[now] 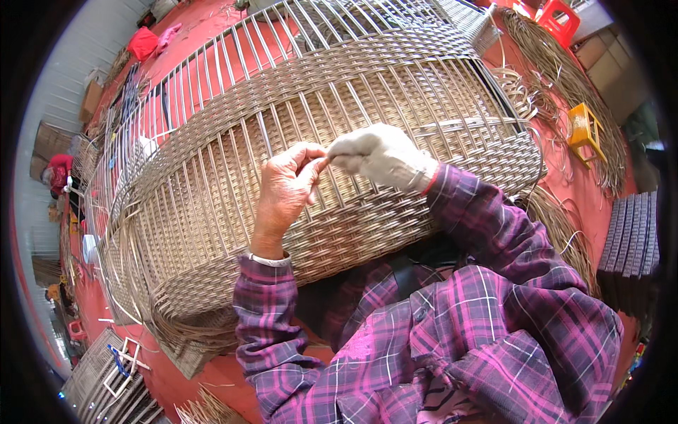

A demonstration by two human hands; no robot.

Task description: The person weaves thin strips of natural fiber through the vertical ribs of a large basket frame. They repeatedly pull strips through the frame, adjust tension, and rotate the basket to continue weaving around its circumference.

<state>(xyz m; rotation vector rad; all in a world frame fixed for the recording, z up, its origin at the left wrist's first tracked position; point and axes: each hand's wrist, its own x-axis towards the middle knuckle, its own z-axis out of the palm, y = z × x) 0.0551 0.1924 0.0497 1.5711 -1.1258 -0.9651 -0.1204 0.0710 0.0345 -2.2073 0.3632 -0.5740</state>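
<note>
A large metal frame half covered in woven tan wicker [212, 205] lies tilted in front of me over a red floor. My left hand [286, 187], bare, pinches a thin wicker strand against the weave near the middle of the frame. My right hand [381, 157], in a pale fabric glove, meets it from the right and grips the same strand at the fingertips. Both plaid purple sleeves come in from the lower right. Bare white frame bars [233, 49] stand uncovered along the far side.
Loose wicker strands [558, 78] lie heaped at the right, beside a yellow stool [585, 127] and a red stool [558, 21]. A dark woven panel [632, 240] sits at the right edge. A person in red [58, 173] is at far left. More frames [106, 374] lie lower left.
</note>
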